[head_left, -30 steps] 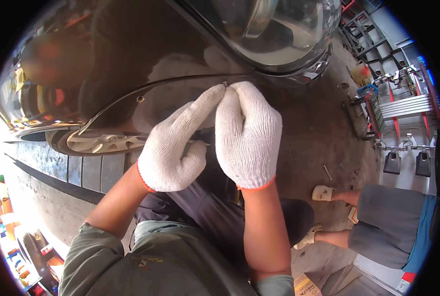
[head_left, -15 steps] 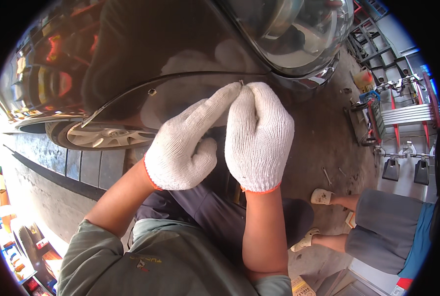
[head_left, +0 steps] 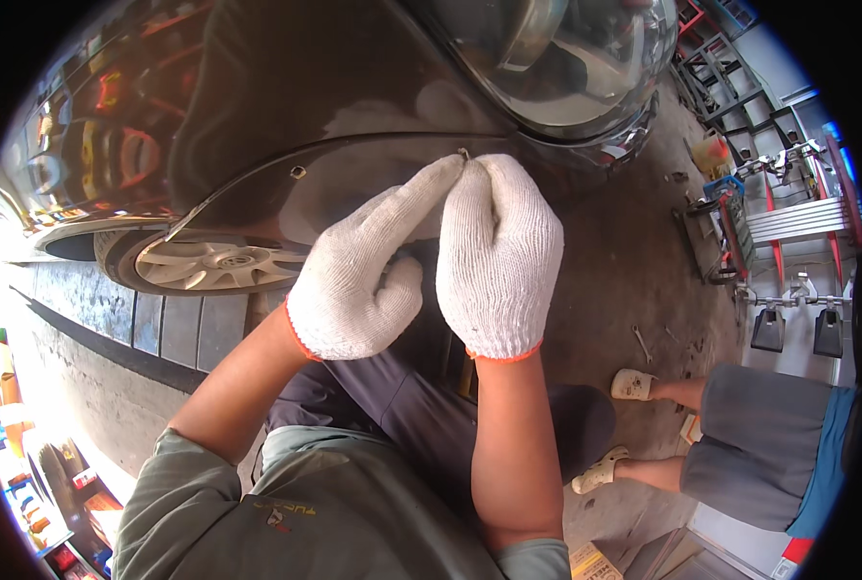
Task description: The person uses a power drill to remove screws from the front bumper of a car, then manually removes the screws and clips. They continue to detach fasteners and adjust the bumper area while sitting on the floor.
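Note:
Both my hands wear white knit gloves with orange cuffs, and their fingertips meet at the seam of a dark car's bumper (head_left: 373, 174), below the headlight (head_left: 566, 77). My left hand (head_left: 358, 271) stretches its forefinger to that spot, with its other fingers curled in. Against it, my right hand (head_left: 498, 251) is closed in a pinch. Between the fingertips a tiny metallic bit (head_left: 464, 153) sticks up; its kind is too small to make out. Left along the same seam is a small hole (head_left: 298, 172) in the panel.
A wheel (head_left: 223, 261) shows under the car at left. Another person (head_left: 759, 445) in grey shorts stands at right, near a wrench (head_left: 641, 345) on the floor. Metal racks and equipment (head_left: 793, 227) line the right side. A yellow box (head_left: 593, 563) lies at the bottom.
Both hands have shifted slightly up and left in the picture, along with a small shift of the view. Their fingertips stay together at the seam.

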`<act>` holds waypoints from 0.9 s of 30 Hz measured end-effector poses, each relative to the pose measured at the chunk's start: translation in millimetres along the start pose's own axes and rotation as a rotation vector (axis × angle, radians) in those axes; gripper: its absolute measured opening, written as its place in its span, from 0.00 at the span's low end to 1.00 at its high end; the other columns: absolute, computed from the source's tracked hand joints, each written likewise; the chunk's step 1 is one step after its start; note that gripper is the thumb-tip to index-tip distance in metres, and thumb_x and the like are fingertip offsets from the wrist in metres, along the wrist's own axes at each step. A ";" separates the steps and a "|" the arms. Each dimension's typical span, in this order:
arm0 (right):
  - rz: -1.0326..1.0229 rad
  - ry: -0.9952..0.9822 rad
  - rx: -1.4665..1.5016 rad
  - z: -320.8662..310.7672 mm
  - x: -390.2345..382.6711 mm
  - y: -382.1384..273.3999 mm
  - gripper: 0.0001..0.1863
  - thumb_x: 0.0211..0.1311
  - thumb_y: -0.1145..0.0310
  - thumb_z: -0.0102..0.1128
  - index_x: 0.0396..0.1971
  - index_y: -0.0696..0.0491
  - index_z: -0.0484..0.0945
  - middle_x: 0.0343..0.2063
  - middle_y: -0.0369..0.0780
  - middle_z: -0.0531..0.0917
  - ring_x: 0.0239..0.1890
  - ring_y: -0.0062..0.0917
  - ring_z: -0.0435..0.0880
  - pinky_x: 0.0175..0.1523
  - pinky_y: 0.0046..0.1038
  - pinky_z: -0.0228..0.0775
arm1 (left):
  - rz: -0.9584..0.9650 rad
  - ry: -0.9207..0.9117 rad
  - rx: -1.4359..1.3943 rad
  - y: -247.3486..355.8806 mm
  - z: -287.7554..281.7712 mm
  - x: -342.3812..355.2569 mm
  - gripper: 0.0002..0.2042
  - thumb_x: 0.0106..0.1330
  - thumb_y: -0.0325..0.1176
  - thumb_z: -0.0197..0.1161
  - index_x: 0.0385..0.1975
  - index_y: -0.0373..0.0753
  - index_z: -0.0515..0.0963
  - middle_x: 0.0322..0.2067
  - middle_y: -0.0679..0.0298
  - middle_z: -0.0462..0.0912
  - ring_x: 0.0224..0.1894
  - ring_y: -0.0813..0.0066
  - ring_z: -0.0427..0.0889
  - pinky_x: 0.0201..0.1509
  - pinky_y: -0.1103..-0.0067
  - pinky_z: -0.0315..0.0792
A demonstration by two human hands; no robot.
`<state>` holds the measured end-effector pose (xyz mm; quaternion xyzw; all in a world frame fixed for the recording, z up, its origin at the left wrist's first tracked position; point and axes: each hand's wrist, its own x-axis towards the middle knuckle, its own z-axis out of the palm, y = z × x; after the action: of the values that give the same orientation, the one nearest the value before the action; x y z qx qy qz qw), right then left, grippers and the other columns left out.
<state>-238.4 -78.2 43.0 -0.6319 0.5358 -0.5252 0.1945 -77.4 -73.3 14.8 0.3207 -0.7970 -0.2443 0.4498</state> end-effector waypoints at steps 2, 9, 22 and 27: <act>-0.003 0.006 -0.044 0.5 -0.9 -2.6 0.09 0.79 0.72 0.57 0.37 0.60 0.81 0.26 0.52 0.82 0.28 0.46 0.84 0.36 0.38 0.75 | -0.002 0.006 -0.014 -1.3 0.9 -1.2 0.43 0.53 0.12 0.52 0.79 0.27 0.66 0.71 0.39 0.77 0.70 0.40 0.81 0.76 0.63 0.73; -0.094 -0.116 -0.107 -15.7 9.9 1.1 0.07 0.76 0.73 0.60 0.36 0.60 0.82 0.25 0.52 0.83 0.28 0.48 0.86 0.34 0.38 0.76 | -0.015 0.026 0.013 3.6 1.9 -2.6 0.42 0.55 0.12 0.51 0.78 0.26 0.67 0.70 0.39 0.79 0.70 0.42 0.82 0.76 0.64 0.74; 0.413 0.337 0.857 -3.0 -20.8 23.2 0.15 0.79 0.67 0.52 0.31 0.57 0.80 0.20 0.27 0.68 0.20 0.09 0.60 0.27 0.20 0.48 | -0.107 -0.078 0.719 35.1 21.7 0.3 0.26 0.63 0.32 0.69 0.64 0.43 0.85 0.22 0.59 0.81 0.24 0.58 0.87 0.32 0.63 0.82; 0.469 0.408 0.922 -14.3 -28.1 22.1 0.20 0.82 0.55 0.50 0.36 0.55 0.81 0.16 0.30 0.64 0.18 0.16 0.58 0.26 0.24 0.47 | 0.291 -0.014 0.754 25.6 0.7 8.2 0.24 0.50 0.29 0.71 0.52 0.36 0.89 0.50 0.52 0.87 0.52 0.52 0.87 0.60 0.59 0.80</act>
<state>-257.8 -56.7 17.6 -0.2306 0.4038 -0.7595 0.4548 -88.6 -61.9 36.4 0.3456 -0.8707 0.1292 0.3251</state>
